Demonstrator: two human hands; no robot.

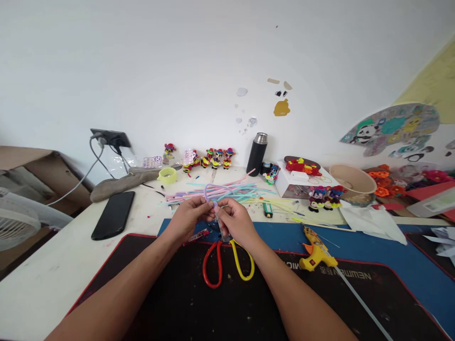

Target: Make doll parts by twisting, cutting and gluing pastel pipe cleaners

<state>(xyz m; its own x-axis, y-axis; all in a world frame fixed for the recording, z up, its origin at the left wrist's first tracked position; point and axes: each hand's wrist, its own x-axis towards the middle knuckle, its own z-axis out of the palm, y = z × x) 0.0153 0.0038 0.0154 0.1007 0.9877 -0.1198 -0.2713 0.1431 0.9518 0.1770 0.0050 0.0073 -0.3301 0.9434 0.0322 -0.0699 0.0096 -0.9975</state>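
Observation:
Between my two hands is a lilac pipe cleaner (pixel 207 189), bent into a loop that rises above the fingertips. My left hand (pixel 194 214) pinches it from one side, and my right hand (pixel 232 219) pinches it close by, the fingertips almost meeting. Just below them lies a pair of scissors (pixel 212 265) with one red and one yellow handle, its blades partly hidden by my right hand. Behind the hands spreads a pile of pastel pipe cleaners (pixel 245 192) in pink, blue and yellow.
A yellow hot glue gun (pixel 318 253) lies on the black mat (pixel 170 303) at right. At left are a phone (pixel 113 215) and a tape roll (pixel 167 175). A black thermos (pixel 257 154), small figurines (pixel 217 158) and a white box (pixel 284 182) stand along the wall.

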